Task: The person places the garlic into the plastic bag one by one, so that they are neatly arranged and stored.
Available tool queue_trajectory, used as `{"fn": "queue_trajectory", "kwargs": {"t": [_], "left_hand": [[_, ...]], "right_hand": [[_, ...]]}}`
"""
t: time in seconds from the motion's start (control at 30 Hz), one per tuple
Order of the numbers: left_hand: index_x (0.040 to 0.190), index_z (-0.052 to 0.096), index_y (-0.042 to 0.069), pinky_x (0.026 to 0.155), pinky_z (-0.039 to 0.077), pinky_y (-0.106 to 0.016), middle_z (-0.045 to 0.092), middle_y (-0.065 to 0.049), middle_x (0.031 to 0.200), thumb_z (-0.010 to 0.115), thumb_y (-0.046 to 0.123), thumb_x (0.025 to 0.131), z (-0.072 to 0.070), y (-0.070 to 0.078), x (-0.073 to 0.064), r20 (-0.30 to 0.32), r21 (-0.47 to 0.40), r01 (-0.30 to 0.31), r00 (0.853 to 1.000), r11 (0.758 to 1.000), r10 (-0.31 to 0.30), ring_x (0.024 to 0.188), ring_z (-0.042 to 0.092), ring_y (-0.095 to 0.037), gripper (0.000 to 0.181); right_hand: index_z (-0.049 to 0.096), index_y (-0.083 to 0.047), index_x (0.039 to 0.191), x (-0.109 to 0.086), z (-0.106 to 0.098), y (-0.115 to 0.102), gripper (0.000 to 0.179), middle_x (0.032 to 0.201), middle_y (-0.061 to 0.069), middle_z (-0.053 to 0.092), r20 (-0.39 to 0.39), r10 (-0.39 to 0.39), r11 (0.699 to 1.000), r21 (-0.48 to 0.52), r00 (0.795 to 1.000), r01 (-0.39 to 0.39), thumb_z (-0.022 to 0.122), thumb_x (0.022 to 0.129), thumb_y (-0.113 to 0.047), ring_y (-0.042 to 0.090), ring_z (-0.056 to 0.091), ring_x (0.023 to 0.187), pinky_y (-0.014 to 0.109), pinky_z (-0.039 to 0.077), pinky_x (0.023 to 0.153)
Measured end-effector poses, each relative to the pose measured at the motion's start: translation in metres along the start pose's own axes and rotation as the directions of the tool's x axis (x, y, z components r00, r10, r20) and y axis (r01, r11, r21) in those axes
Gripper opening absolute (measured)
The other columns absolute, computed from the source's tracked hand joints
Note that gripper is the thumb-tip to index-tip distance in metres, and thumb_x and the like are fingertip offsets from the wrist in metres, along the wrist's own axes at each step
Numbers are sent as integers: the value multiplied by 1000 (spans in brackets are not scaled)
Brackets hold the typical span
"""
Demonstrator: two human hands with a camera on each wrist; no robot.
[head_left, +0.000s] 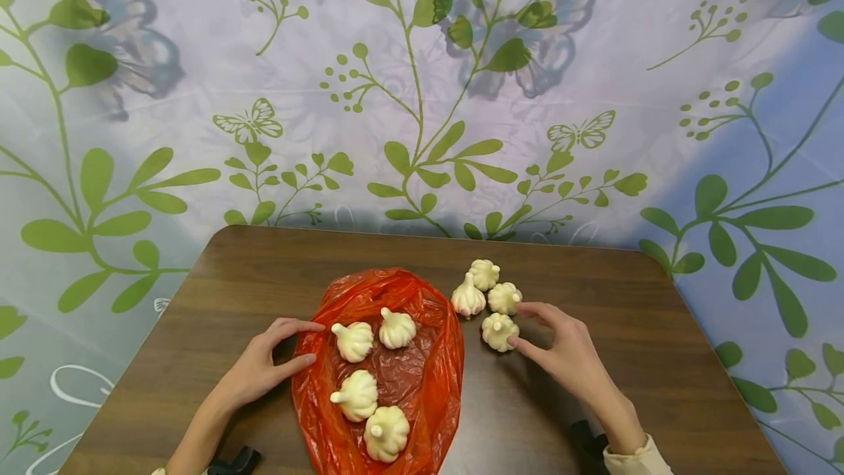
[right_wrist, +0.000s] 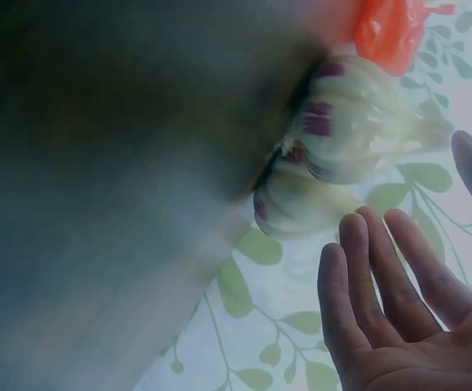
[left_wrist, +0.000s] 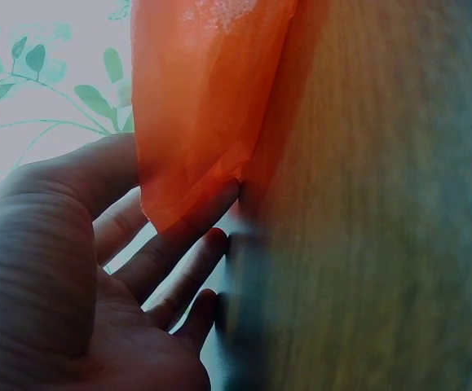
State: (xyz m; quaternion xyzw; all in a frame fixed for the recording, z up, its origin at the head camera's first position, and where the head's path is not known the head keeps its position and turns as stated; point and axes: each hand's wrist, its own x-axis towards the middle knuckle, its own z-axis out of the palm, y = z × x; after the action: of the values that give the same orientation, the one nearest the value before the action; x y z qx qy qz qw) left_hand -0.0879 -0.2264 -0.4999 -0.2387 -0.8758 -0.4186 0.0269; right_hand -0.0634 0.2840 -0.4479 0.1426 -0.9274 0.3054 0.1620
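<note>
A red plastic bag (head_left: 450,361) lies spread open on the table, with several pale garlic bulbs (head_left: 356,396) inside it. At the bag's left edge is my left hand (head_left: 264,363), thumb and fingers apart; in the left wrist view its extended fingers (left_wrist: 178,244) touch the thin red plastic. Right of the bag stands a cluster of several more bulbs. My right hand (head_left: 567,350) reaches to the nearest garlic bulb (head_left: 499,332), thumb tip right at its side and fingers extended by the bulb behind (head_left: 505,298). Purple marks show on a bulb (right_wrist: 358,122) in the right wrist view.
The brown wooden table (head_left: 264,270) ends at a wall covering (head_left: 422,94) printed with leaves and butterflies. Two more bulbs, one with a tall stem (head_left: 469,296) and one farther back (head_left: 484,274), stand close to the bag's right side. Black wrist mounts sit under both forearms.
</note>
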Motion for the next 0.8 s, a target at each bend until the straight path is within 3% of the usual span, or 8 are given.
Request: {"fn": "queue_trajectory", "kwargs": {"t": [0.23,0.43,0.8], "left_hand": [[135,69,30,103,50,-31,65,5,131,82,25,95,0,-1,0,-1,13,-2,1000,1000,2,122,60,-14,43],[136,69,30,104,48,-27,65,6,131,82,24,95,-1,-1,0,-3,15,1,1000,1000,-1,123,60,-13,43],[135,70,29,103,49,-32,66,5,131,82,24,95,-1,3,0,0,2,-1,1000,1000,1,122,60,-15,42]], "right_hand": [[72,-8,127,0,9,3,55,117,8,76,46,-13,999,39,999,11,95,78,-15,28,74,105,53,60,88],[73,-11,128,-1,11,2,54,125,5,74,95,-19,1000,7,995,19,95,80,-20,28,72,112,53,59,90],[71,-12,133,-2,15,1,60,130,4,72,164,-18,1000,22,986,15,95,79,-20,30,71,113,53,58,92]]}}
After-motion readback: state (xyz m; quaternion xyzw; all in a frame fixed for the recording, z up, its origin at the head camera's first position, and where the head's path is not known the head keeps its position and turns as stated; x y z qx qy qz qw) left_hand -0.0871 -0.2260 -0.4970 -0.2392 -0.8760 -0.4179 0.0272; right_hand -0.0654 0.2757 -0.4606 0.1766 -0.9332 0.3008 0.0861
